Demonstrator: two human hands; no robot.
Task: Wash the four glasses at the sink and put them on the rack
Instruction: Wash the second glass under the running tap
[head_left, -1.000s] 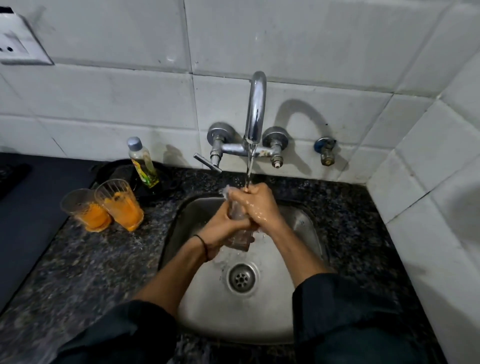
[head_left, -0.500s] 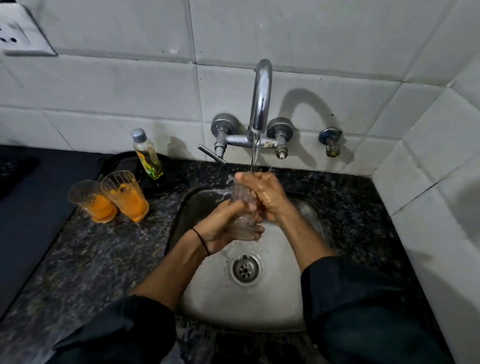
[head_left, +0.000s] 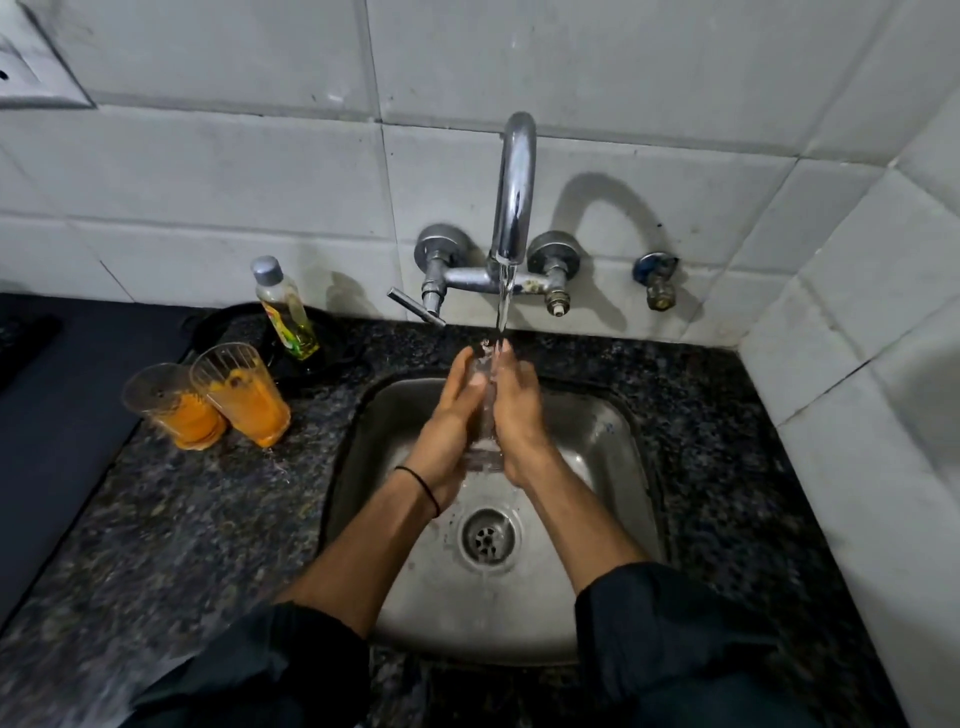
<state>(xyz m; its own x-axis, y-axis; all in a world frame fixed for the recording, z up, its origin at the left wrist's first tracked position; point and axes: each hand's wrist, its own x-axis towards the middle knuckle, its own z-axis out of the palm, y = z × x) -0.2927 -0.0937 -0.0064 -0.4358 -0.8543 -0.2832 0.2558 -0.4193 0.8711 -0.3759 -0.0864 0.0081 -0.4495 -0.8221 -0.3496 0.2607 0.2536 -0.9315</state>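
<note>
A clear glass stands upright over the steel sink, under the water running from the tap. My left hand and my right hand press flat against its two sides with fingers straight and pointing up. Most of the glass is hidden between my palms. Two more glasses with orange residue, one beside the other, stand on the counter left of the sink. No rack is in view.
A bottle of yellow-green liquid stands behind the orange glasses on a black dish. A dark mat covers the counter at far left. White tiled walls close off the back and right. The drain lies below my wrists.
My hands have shifted from gripping and rubbing the glass to pressing it between flat palms. The glass has come more upright under the stream.
</note>
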